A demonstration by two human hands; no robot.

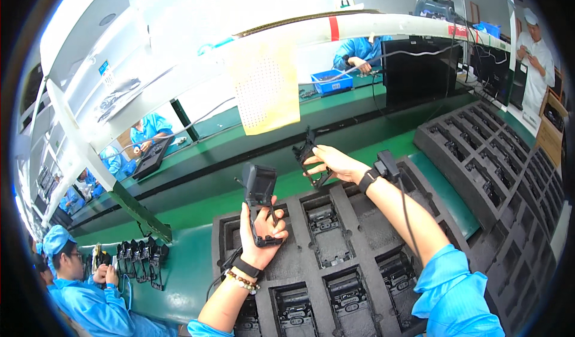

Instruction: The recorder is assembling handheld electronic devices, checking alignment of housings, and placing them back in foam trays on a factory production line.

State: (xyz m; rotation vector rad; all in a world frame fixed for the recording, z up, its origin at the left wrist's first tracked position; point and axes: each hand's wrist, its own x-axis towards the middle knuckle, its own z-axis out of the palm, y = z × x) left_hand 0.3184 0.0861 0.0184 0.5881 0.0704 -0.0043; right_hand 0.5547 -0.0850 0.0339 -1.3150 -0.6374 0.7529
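My left hand [262, 236] gripping a black housing [260, 184] with blocky upper end, my right hand [336, 162] gripping a black openwork frame [306, 152], both parts raised near a dark foam tray's [319, 283] far edge

Two hand-held black parts [262, 183], two black wristbands [247, 269], one yellow sheet [265, 88]

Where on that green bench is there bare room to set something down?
One bare patch of green bench lies between the row of black parts and the near foam tray. Another lies between that tray and the right-hand foam tray. Crowded: both trays, with black pieces in many pockets.
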